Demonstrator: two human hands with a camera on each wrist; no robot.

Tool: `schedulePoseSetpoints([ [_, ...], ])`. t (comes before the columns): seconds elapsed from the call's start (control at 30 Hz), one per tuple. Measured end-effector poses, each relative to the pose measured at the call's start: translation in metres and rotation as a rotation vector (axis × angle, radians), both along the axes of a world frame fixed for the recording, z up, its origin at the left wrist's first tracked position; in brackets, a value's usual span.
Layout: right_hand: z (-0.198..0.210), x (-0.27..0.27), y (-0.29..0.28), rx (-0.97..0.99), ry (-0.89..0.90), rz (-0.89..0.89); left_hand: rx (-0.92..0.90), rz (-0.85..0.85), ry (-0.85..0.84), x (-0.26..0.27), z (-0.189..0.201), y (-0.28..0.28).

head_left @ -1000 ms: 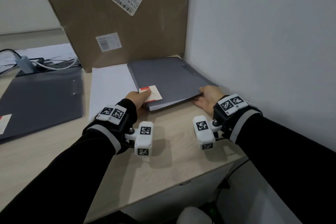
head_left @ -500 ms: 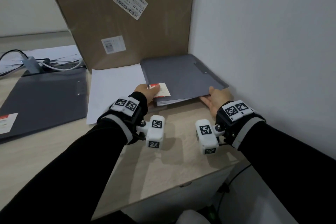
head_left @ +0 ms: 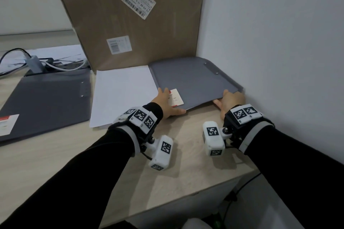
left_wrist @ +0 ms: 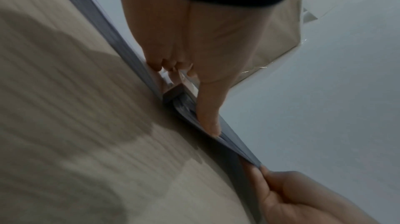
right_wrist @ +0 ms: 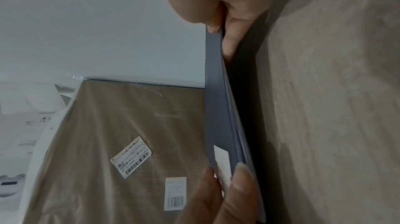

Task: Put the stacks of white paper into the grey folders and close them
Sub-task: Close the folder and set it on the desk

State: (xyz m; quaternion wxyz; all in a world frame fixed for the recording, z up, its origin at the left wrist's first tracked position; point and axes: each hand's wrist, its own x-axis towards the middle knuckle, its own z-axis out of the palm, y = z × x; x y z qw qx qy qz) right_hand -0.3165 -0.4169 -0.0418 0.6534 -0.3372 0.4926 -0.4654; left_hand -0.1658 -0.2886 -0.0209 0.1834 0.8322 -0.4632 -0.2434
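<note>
Both hands, left hand (head_left: 164, 103) and right hand (head_left: 229, 100), pinch the grey folder (head_left: 193, 82) by its 6 o'clock edge; it seems thin, flexible, slippery

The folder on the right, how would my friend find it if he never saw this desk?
Look at the big brown box leaning at the back of the desk. In the corner to its right, against the white wall, lies the grey folder. Unlike the other folder, both hands grip its front edge.
</note>
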Motion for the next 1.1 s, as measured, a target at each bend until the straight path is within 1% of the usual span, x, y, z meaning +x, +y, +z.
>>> schedulePoseSetpoints([
  [0.1,0.001,-0.004,-0.002,-0.042,0.18,-0.081,-0.01,0.01,0.055,0.008,-0.001,0.005],
  [0.13,0.002,-0.005,-0.001,-0.056,0.238,-0.049,0.006,0.004,0.053,0.01,0.001,0.007],
  [0.17,0.004,-0.006,0.002,-0.084,0.351,-0.008,0.019,-0.002,0.04,0.011,0.003,0.009],
  [0.23,0.002,-0.007,0.004,-0.159,0.562,0.09,0.049,-0.034,-0.033,0.014,0.004,0.01],
  [0.33,0.0,-0.009,0.004,-0.249,0.819,0.143,0.091,-0.094,-0.207,0.017,0.008,0.014],
  [0.4,-0.001,-0.011,0.005,-0.265,0.863,0.16,0.103,-0.089,-0.233,0.024,0.01,0.017],
  [0.47,-0.001,-0.011,0.007,-0.324,1.006,0.198,0.128,-0.108,-0.237,0.032,0.01,0.021],
  [0.53,0.0,-0.01,0.007,-0.354,1.078,0.237,0.143,-0.123,-0.209,0.037,0.007,0.024],
  [0.63,0.001,-0.012,0.008,-0.378,1.151,0.252,0.157,-0.153,-0.215,0.042,0.003,0.026],
  [0.7,0.003,-0.008,0.011,-0.365,1.15,0.256,0.175,-0.185,-0.246,0.045,0.001,0.027],
  [0.77,0.007,-0.002,0.011,-0.343,1.137,0.302,0.176,-0.199,-0.264,0.049,-0.003,0.027],
  [0.83,0.007,0.001,0.008,-0.362,1.181,0.319,0.182,-0.208,-0.263,0.051,-0.004,0.028],
  [0.9,0.009,0.0,0.008,-0.374,1.169,0.276,0.176,-0.193,-0.251,0.053,-0.007,0.026],
  [0.97,0.01,0.0,0.011,-0.358,1.158,0.297,0.175,-0.168,-0.229,0.053,-0.005,0.025],
  [1.0,0.007,0.0,0.009,-0.384,1.213,0.318,0.162,-0.148,-0.211,0.05,-0.003,0.025],
  [1.03,0.006,0.002,0.007,-0.379,1.17,0.301,0.147,-0.127,-0.194,0.048,-0.002,0.024],
  [1.07,0.005,0.002,0.006,-0.388,1.176,0.301,0.127,-0.118,-0.186,0.045,-0.001,0.023],
  [1.1,0.006,0.003,0.007,-0.363,1.128,0.28,0.109,-0.113,-0.184,0.041,0.001,0.022],
])
